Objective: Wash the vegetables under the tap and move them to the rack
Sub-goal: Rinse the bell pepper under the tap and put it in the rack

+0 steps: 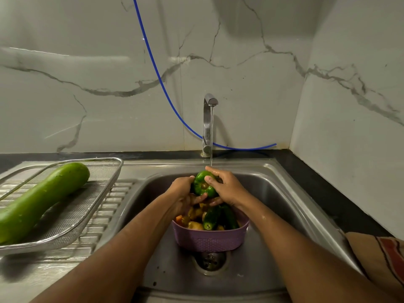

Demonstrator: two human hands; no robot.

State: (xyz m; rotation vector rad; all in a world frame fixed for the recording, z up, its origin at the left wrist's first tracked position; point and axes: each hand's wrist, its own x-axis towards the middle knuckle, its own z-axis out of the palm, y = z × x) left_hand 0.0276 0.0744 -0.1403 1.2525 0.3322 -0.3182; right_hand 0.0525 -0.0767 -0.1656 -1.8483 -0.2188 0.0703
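A marble-walled kitchen with a steel sink [273,193], where the left hand [182,191] and right hand [227,186] both grip a green pepper [203,184] between them under the running tap [208,119], above a purple basket [209,239], with a mesh rack [72,213] to the left.

My hands hide the sides of the capsicum [203,184]. Bottle gourd [39,202] cut off at left edge. Lower vegetables buried in the purple basket [209,239], can't identify. Cloth [380,256] clipped at right edge.
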